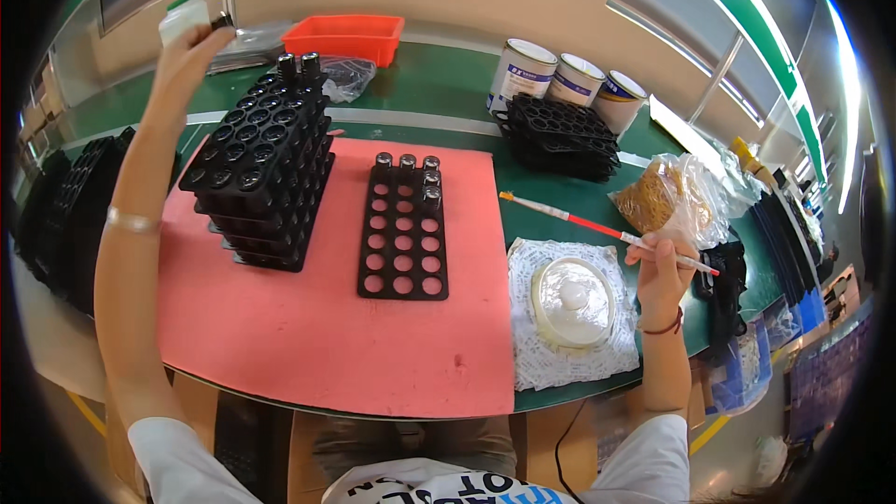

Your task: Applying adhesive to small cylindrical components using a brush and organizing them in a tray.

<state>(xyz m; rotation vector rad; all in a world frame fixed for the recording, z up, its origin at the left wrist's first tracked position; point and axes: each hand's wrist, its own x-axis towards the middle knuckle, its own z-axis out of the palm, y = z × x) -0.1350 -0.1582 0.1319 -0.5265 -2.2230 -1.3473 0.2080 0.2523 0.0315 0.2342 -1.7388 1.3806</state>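
My left hand (pixel 187 54) is raised at the far left and grips a small white bottle with a green cap (pixel 183 17). My right hand (pixel 661 266) holds a long thin brush with a red and white handle (pixel 597 224) above the green table, its bristle end pointing left. Just left of that hand a round white lidded dish (pixel 571 301) rests on a white patterned cloth (pixel 569 369). On the pink mat (pixel 308 327) lies a flat black tray with round holes (pixel 403 241); several small dark caps fill its far row. A stack of black trays (pixel 266 168) stands to its left.
Three paint cans (pixel 571 80) stand at the back beside another stack of black trays (pixel 558 135). An orange bin (pixel 345 35) sits at the far edge. A plastic bag of yellowish bands (pixel 667 196) lies at the right. More black trays (pixel 65 215) are piled at the far left.
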